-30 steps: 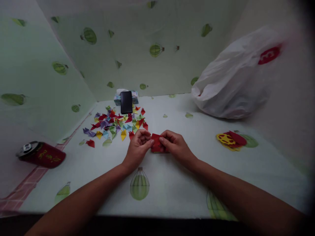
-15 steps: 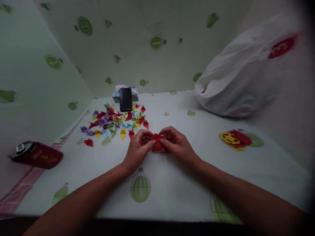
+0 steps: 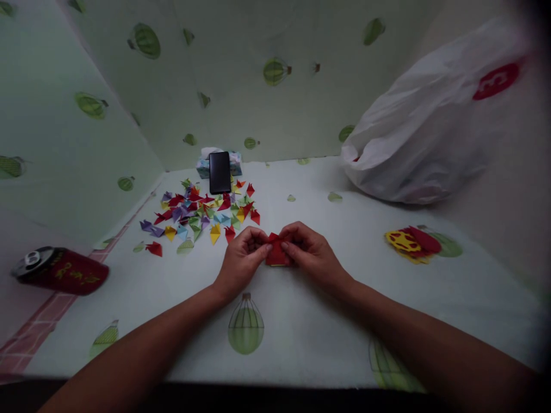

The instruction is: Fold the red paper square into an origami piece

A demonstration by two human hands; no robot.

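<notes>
A small folded piece of red paper (image 3: 278, 256) is held between my two hands, just above or on the table. My left hand (image 3: 244, 258) pinches its left edge between thumb and fingers. On the other side my right hand (image 3: 307, 249) grips the right edge the same way, its thumb pressed on the paper's face. A pointed tip of the paper rises between the fingertips. Many coloured folded paper cranes (image 3: 198, 221) lie scattered to the left, the nearest ones close behind my left hand.
A black phone (image 3: 220, 172) leans on a tissue box (image 3: 235, 164) behind the cranes. At the left stands a red drink can (image 3: 64, 271). Yellow and red cut-out pieces (image 3: 413, 244) lie at the right, and a white plastic bag (image 3: 413, 137) stands behind them.
Both hands stay in nearly the same place, still holding the red paper. Its upper part now looks pinched into a narrower point. The view has shifted very slightly.
</notes>
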